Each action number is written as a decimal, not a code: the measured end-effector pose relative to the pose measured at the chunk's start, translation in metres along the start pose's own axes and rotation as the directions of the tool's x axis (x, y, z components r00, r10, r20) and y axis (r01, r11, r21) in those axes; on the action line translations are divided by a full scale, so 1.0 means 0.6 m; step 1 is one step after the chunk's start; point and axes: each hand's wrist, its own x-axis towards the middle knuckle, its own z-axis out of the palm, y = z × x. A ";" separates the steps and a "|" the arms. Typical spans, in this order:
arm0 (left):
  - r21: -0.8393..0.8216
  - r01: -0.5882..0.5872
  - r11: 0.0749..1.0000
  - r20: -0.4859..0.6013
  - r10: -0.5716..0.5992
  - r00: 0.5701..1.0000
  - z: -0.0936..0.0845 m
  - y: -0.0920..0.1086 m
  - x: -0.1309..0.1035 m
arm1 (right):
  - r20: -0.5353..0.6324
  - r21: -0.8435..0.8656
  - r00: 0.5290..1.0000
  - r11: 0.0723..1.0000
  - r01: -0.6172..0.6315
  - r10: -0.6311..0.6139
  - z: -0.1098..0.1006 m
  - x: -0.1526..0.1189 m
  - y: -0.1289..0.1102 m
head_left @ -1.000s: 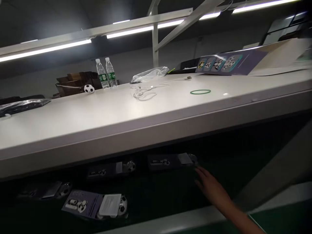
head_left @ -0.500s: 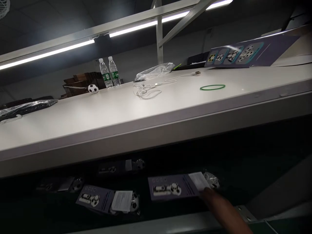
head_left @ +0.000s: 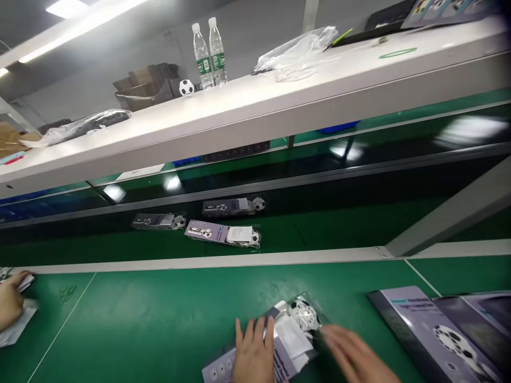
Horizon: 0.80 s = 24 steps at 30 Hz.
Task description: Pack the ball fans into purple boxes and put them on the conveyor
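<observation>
A clear-bagged package (head_left: 239, 368) lies on the green tabletop in front of me. It has a purple printed card, a folded white paper (head_left: 293, 338) and a white cord bundle beside a black-and-white football-patterned piece (head_left: 304, 314). My left hand (head_left: 255, 354) rests flat on the card, fingers spread. Close by the bag's right end is my right hand (head_left: 353, 354), smeared by motion; whether it grips the plastic is unclear. To the right lie purple boxes (head_left: 443, 330) with football pictures.
Beyond a pale rail (head_left: 279, 259), three similar packages (head_left: 217, 232) lie on a dark green surface. A white shelf (head_left: 239, 106) above holds two water bottles (head_left: 204, 64), a small football (head_left: 186, 88) and plastic bags. At far left, another person's hand (head_left: 11, 300) holds white paper.
The view has tilted down, showing the green tabletop. Earlier a hand touched a similar package beyond the rail; that spot now shows none, and both my hands are at a package on the tabletop.
</observation>
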 end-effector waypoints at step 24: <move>-0.302 0.076 0.950 -0.471 -0.218 0.855 -0.058 0.008 -0.038 | -0.089 0.204 0.994 0.975 0.087 -0.070 0.027 0.035 -0.103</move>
